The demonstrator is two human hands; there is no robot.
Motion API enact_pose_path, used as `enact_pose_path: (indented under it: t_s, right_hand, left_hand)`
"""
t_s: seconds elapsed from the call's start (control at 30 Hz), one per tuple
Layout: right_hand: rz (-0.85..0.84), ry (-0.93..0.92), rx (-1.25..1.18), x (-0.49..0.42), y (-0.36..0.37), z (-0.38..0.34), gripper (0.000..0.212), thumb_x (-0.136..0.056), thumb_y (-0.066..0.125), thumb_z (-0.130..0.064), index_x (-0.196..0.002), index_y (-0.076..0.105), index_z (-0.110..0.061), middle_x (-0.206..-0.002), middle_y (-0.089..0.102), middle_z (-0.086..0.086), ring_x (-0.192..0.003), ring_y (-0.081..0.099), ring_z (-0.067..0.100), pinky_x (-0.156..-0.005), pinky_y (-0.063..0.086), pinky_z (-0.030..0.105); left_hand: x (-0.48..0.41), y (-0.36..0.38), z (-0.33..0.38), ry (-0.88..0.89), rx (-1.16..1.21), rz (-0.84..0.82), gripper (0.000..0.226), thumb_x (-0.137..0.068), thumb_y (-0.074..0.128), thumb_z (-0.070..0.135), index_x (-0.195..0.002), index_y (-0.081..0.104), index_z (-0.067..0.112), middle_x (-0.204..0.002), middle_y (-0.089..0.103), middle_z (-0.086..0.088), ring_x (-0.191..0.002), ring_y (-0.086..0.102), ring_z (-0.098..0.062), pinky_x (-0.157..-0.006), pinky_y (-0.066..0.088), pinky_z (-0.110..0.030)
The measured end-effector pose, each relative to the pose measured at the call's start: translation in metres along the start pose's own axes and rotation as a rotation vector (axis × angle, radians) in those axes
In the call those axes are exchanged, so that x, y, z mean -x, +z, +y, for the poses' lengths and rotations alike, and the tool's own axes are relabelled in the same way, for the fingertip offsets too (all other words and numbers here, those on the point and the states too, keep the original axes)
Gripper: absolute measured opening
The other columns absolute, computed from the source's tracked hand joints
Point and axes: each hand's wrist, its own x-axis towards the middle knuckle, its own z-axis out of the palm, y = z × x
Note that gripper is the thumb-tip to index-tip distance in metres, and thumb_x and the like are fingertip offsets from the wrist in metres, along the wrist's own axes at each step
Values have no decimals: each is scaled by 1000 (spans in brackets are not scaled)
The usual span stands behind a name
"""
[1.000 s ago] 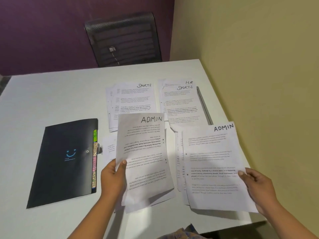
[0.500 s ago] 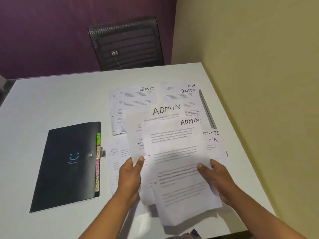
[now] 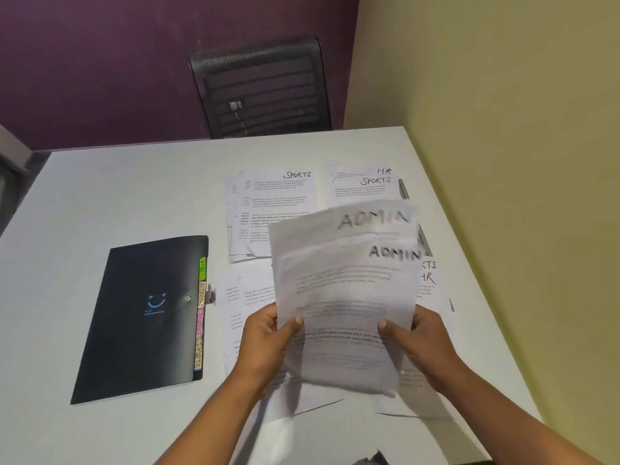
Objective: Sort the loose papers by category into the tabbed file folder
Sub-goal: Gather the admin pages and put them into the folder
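ADMIN papers (image 3: pixel 345 290) in grip of left hand (image 3: pixel 268 340) and right hand (image 3: pixel 426 340) — closed tabbed folder (image 3: pixel 141 317) nearby.

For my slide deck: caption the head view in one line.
Left hand and right hand hold two ADMIN sheets above loose papers, beside the closed black tabbed folder.

Handwritten "ADMIN" — blurred — is heading both overlapping white paper sheets (image 3: pixel 342 297). A white printed page (image 3: pixel 278 209) is showing "SPORTS", the neighbouring white page (image 3: pixel 362 189) "HR SPORTS". The black plastic folder (image 3: pixel 144 313) is displaying coloured tabs (image 3: pixel 201 297): "HR", "ADMIN", "SPORTS".
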Motion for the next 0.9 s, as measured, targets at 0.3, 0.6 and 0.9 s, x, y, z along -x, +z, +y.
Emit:
enact_pose_path:
  t_s: [0.3,0.6,0.9]
  right_hand:
    - [82,-91,-159,-2,15,-41,32,-75,84,-14,-103,68,-15,-82,78,-4,-70,73,7,-53,51,14]
    - [-6,-119,-12,3,16,-37,54,-82,72,7,-43,58,-28,-40,56,-18,-41,55,-4,-51,41,6]
    - [26,-22,180,-13,15,-12,9,-87,73,-14,-93,66,-15,-69,67,-5,-64,63,14,-52,46,12]
  left_hand:
    - [-5,-6,16,215,-210,47,19,-84,77,19,-102,75,18,-94,77,15,-90,72,-2,-80,57,-21]
    - [-10,-8,1,155,-179,12,25,-86,74,11,-95,70,34,-93,76,21,-90,70,3,-75,54,-11]
    - [-32,-19,-28,60,-404,-52,23,-92,69,23,-107,63,39,-99,71,22,-90,65,7,-80,56,-20]
